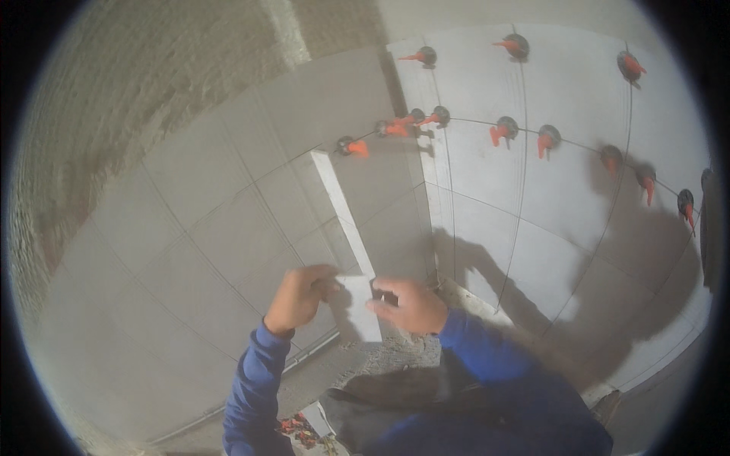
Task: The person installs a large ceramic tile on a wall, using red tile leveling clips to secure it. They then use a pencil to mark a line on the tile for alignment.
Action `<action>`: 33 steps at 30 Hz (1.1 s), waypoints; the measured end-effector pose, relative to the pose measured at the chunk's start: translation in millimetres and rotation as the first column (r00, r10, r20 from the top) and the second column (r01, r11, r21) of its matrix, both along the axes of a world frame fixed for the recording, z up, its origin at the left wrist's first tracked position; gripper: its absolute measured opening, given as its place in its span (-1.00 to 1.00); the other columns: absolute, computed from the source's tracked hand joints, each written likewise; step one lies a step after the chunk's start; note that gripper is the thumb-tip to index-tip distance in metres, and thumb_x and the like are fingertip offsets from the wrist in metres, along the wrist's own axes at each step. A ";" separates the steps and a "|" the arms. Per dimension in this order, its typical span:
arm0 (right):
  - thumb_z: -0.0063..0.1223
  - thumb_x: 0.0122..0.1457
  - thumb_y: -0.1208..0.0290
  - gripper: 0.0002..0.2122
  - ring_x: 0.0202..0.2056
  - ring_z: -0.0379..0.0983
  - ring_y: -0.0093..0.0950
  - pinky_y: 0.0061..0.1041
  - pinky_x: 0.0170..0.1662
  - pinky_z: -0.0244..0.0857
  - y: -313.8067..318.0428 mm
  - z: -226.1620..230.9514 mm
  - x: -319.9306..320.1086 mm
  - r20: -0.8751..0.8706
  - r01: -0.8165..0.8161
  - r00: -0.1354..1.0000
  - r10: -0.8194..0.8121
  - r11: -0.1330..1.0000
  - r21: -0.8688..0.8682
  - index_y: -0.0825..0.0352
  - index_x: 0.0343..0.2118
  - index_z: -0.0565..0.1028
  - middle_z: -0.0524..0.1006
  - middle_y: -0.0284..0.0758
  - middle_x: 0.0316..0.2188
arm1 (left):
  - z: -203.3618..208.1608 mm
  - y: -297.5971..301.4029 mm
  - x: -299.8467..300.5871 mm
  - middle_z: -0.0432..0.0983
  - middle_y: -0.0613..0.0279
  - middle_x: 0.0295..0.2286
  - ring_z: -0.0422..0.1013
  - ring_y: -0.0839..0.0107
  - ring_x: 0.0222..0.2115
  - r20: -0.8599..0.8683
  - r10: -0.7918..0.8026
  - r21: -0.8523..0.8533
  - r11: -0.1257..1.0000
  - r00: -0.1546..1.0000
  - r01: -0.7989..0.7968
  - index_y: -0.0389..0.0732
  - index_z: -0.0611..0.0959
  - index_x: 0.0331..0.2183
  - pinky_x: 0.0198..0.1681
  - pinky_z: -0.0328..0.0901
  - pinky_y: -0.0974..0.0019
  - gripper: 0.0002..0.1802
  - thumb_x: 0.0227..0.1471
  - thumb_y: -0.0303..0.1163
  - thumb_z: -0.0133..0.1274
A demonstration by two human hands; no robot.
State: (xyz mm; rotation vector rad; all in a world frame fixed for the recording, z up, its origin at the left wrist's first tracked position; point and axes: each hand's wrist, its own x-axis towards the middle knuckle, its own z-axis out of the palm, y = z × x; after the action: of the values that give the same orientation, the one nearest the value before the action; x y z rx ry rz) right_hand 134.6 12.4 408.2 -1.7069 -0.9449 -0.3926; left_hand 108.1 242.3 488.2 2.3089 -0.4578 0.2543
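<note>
Between my two hands is a small pale rectangular tile piece (359, 310), held up in front of the tiled corner. My left hand (298, 298) is closed on its left edge, the fingertips partly hidden. My right hand (411, 305) pinches its right edge with thumb and fingers, slightly smeared by motion. Just beyond the piece, a long narrow white strip (341, 205) runs up the left grey tiled wall (220, 235). Part of the tile piece lies in shadow.
Black tile-levelling knobs with red handles (549, 138) dot the joints of the right, lighter tiled wall (487, 220). Bare rough wall (167, 83) shows above the left tiles. Several red and yellow small parts (298, 430) lie low, beside my left forearm. My shadow falls on the right wall.
</note>
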 end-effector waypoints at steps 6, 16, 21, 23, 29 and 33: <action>0.16 0.10 0.37 -0.82 -0.51 0.36 -0.58 -0.51 -0.38 0.29 -4.8 77.5 16.2 0.059 0.105 0.993 -0.103 0.994 -0.020 0.40 -0.34 0.54 0.50 -0.29 -0.56 | 20.2 -11.7 16.2 0.57 -0.01 -0.30 0.51 0.35 -0.44 0.255 0.012 -0.442 0.891 0.967 0.106 -0.35 0.44 0.08 -0.36 0.42 0.36 -0.38 -0.03 -0.51 0.26; 0.16 -0.02 0.37 -0.81 -0.59 0.41 -0.24 -0.32 -0.47 0.27 29.1 188.9 35.8 0.379 0.412 0.835 -0.398 0.910 0.047 0.39 -0.54 0.42 0.45 -0.16 -0.66 | 39.3 -50.1 47.5 0.47 -0.15 -0.08 0.53 0.10 -0.20 0.606 0.281 -0.445 0.895 0.744 0.024 -0.36 0.28 0.18 -0.20 0.44 0.16 0.01 -0.25 -0.29 0.44; 0.19 -0.04 0.40 -0.78 -0.67 0.24 -0.43 -0.39 -0.54 0.18 45.5 226.3 55.8 0.478 0.425 0.774 -0.415 0.900 0.094 0.40 -0.58 0.39 0.34 -0.29 -0.74 | 79.1 -44.2 66.4 0.51 -0.19 -0.13 0.53 0.09 -0.19 0.615 0.324 -0.473 0.881 0.719 0.008 -0.45 0.30 0.14 -0.14 0.41 0.14 -0.01 -0.26 -0.26 0.44; 0.19 -0.02 0.38 -0.77 -0.67 0.30 -0.45 -0.41 -0.53 0.22 47.7 240.3 64.3 0.509 0.379 0.782 -0.360 0.923 0.070 0.41 -0.59 0.39 0.37 -0.30 -0.72 | 92.4 -39.6 72.9 0.52 -0.20 -0.14 0.53 0.08 -0.18 0.661 0.317 -0.450 0.893 0.680 0.021 -0.46 0.31 0.13 -0.14 0.41 0.16 -0.01 -0.27 -0.24 0.44; 0.18 -0.01 0.30 -0.78 -0.53 0.52 -0.41 -0.44 -0.42 0.38 52.0 295.6 76.7 0.619 0.515 0.706 -0.345 0.850 -0.114 0.38 -0.44 0.53 0.54 -0.27 -0.56 | 121.3 -26.5 85.0 0.56 -0.16 -0.20 0.54 0.10 -0.20 0.613 0.329 -0.449 0.893 0.718 -0.025 -0.46 0.36 0.10 -0.14 0.40 0.19 -0.03 -0.31 -0.23 0.42; 0.22 -0.05 0.35 -0.76 -0.23 0.53 -0.04 -0.15 -0.14 0.39 53.4 337.2 75.3 0.816 0.537 0.499 -0.291 0.843 -0.028 0.41 -0.36 0.60 0.59 -0.01 -0.33 | 135.6 -24.3 90.7 0.59 -0.11 -0.28 0.56 0.13 -0.27 0.647 0.351 -0.387 0.916 0.677 -0.104 -0.46 0.39 0.08 -0.18 0.42 0.20 -0.06 -0.33 -0.25 0.39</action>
State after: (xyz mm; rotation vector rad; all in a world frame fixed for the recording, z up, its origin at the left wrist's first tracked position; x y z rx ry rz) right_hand 209.9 65.7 745.4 -2.0545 -1.2288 -1.5300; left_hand 198.8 218.1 623.8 1.8619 -0.4428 1.2891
